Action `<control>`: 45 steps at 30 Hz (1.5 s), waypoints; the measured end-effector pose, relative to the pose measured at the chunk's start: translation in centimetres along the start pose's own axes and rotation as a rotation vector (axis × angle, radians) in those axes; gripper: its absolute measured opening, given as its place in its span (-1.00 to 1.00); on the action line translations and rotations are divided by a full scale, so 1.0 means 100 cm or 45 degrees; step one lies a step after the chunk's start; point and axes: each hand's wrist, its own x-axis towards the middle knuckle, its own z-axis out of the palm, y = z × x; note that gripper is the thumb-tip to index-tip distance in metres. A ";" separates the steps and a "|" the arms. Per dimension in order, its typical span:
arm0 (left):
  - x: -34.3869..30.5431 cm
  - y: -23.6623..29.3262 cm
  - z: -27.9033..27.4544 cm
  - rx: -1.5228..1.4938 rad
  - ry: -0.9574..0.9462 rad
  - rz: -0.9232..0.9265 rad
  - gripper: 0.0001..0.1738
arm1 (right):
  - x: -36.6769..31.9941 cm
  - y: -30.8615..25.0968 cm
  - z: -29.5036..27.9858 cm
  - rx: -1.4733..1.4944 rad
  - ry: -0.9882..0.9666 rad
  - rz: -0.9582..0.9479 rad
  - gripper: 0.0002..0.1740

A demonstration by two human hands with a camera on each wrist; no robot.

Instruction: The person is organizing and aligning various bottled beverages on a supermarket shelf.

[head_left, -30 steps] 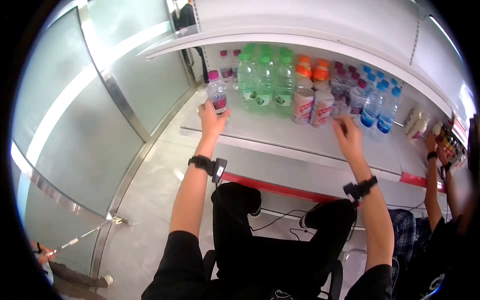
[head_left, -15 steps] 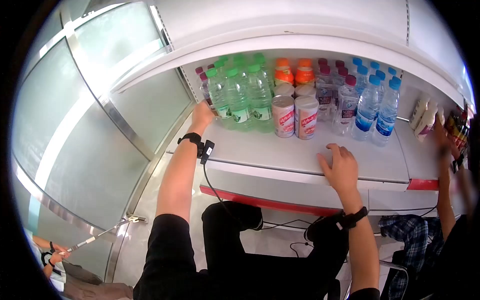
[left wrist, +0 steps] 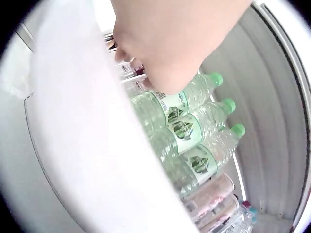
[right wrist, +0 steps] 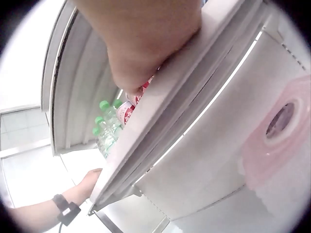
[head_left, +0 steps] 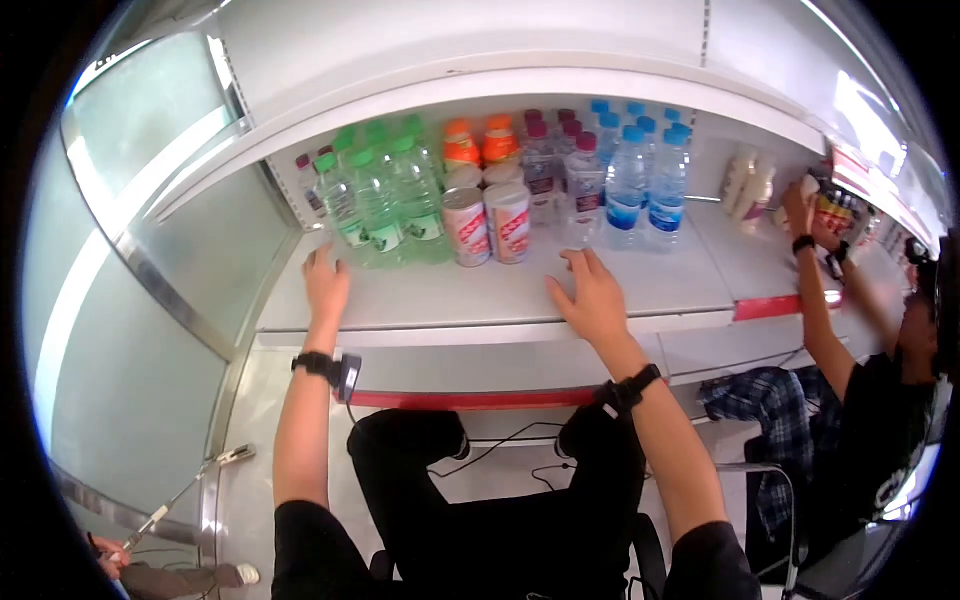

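Note:
My left hand is at the left part of the white shelf, fingers loosely bent and holding nothing. Just beyond it stand green-capped water bottles, with purple-capped bottles at their left. My right hand lies low over the shelf's front, fingers spread and empty. Ahead of that hand are pink-and-white cans and more purple-capped bottles. In the left wrist view the hand overlaps the green-capped bottles. The right wrist view shows that hand at the shelf edge, its fingers mostly hidden.
Orange-capped bottles stand behind the cans, and blue-capped bottles stand to the right. An upper shelf overhangs everything. Frosted glass panels rise at left. Another person's arm reaches into the shelving at right, near white bottles.
A second ago my left hand held a purple-capped bottle; it went to the far left beside the green-capped ones and was let go. That hand has drawn back; my right hand came down towards the shelf.

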 end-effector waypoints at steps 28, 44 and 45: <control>-0.117 0.176 -0.066 -0.778 0.037 0.242 -0.28 | 0.048 -0.173 -0.001 0.353 0.280 -0.301 -0.57; -0.001 -0.006 -0.035 -0.095 0.418 -0.262 -0.29 | 0.010 0.009 0.027 1.012 0.194 0.482 -0.51; 0.008 -0.010 -0.032 -0.085 0.331 -0.252 -0.22 | 0.010 0.006 0.027 0.968 0.150 0.428 -0.50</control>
